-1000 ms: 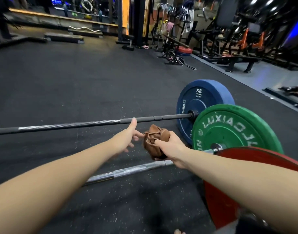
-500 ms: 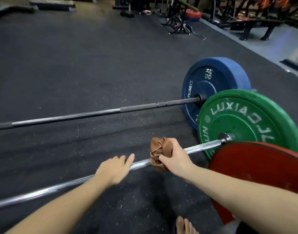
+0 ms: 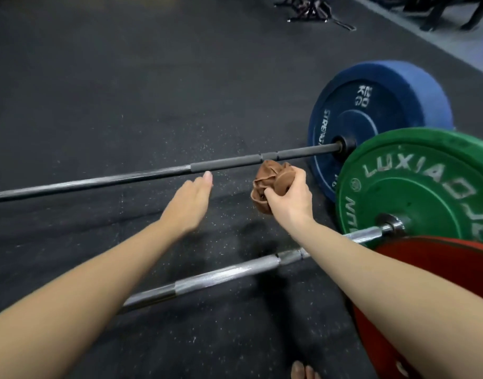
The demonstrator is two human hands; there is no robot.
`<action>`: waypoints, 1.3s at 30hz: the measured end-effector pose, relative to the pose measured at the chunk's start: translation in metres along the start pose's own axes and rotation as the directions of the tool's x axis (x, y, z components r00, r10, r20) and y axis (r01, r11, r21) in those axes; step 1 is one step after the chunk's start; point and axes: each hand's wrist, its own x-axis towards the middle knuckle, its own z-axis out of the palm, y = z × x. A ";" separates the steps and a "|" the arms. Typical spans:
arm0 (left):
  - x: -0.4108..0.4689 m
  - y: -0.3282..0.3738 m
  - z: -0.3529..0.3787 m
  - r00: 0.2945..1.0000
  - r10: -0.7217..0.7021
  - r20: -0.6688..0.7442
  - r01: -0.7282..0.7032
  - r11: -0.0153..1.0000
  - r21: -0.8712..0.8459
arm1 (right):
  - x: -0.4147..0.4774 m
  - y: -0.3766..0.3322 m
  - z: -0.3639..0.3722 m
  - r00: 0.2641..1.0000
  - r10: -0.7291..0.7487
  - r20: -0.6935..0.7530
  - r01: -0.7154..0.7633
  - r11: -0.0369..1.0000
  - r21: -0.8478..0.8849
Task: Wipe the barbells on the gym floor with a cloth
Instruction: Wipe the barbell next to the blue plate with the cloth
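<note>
The brown cloth is a soft, light wad bunched in the right hand. That hand's fingers curl over it and the thumb pinches it from the near side. It hangs just short of the dark barbell shaft, near the blue plate. The left hand reaches alongside with its fingers straight and close together, holding nothing, near the shaft but seemingly not on it.

Being limp, the cloth should wrap readily round a bar, so gripping it as a cuff would suit. The barbells look like stiff, heavy steel and are likelier to roll on the gym floor than to lift. A steadying hand belongs on bare shaft, away from the plates. The matte stretch is probably knurled and may drag the cloth. The chrome barbell shaft, nearer, runs under the right forearm to the green plate.
</note>
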 end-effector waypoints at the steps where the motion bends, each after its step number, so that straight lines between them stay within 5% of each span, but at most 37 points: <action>1: 0.014 0.003 0.000 0.998 0.067 0.000 -0.067 0.990 0.126 | 0.009 0.000 -0.002 0.999 0.005 -0.034 -0.004 1.000 0.023; 5: 0.075 0.003 -0.013 0.969 0.189 -0.160 -0.091 0.873 0.479 | 0.061 0.002 -0.017 0.975 0.023 -0.219 0.013 0.987 0.159; 9: 0.111 -0.019 -0.007 0.996 -0.083 -0.031 0.086 0.819 0.567 | 0.126 0.009 -0.028 0.910 0.113 -0.398 -0.030 0.978 0.208; 11: 0.110 -0.035 0.012 0.995 -0.089 -0.039 0.094 0.778 0.621 | 0.157 0.017 -0.030 0.895 0.082 -0.438 -0.034 0.993 0.117; 17: 0.125 -0.032 -0.002 0.980 -0.189 0.069 0.111 0.793 0.599 | 0.207 0.052 -0.044 0.960 -0.122 -0.252 0.017 0.924 -0.381; 23: 0.122 -0.032 0.000 0.987 -0.144 0.070 0.067 0.769 0.636 | 0.218 0.055 -0.044 0.949 -0.060 -0.310 -0.072 0.916 -0.395; 35: 0.129 -0.034 -0.007 0.984 -0.131 0.121 0.023 0.765 0.644 | 0.219 0.055 -0.029 0.976 -0.117 -0.182 -0.007 0.824 -0.567; 39: 0.131 -0.035 -0.006 0.984 -0.127 0.127 0.011 0.750 0.661 | 0.225 0.062 -0.038 0.960 -0.085 -0.267 -0.049 0.888 -0.458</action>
